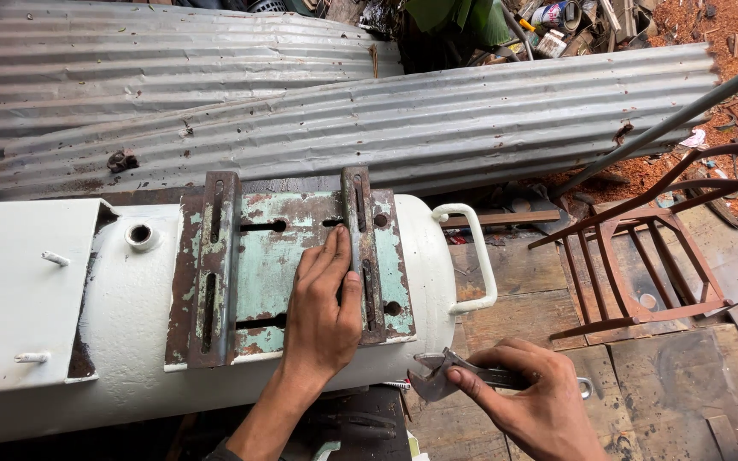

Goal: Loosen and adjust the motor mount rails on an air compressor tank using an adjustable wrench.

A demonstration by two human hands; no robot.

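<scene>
Wrench: my right hand (540, 401) grips an adjustable wrench (450, 374) by its handle, jaw pointing left, just below the tank's end.
Left hand: my left hand (326, 303) lies flat, fingers extended, on the rusty slotted plate (266, 256).
Plate: sits atop the white tank (130, 324).
Behind: corrugated metal sheets (386, 119).
Right: a rusted chair frame (642, 256).

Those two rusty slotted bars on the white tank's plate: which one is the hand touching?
The right-hand bar. The left hand lies flat on the mounting plate with its fingertips against that bar's edge; the left-hand bar stands apart, untouched.
</scene>
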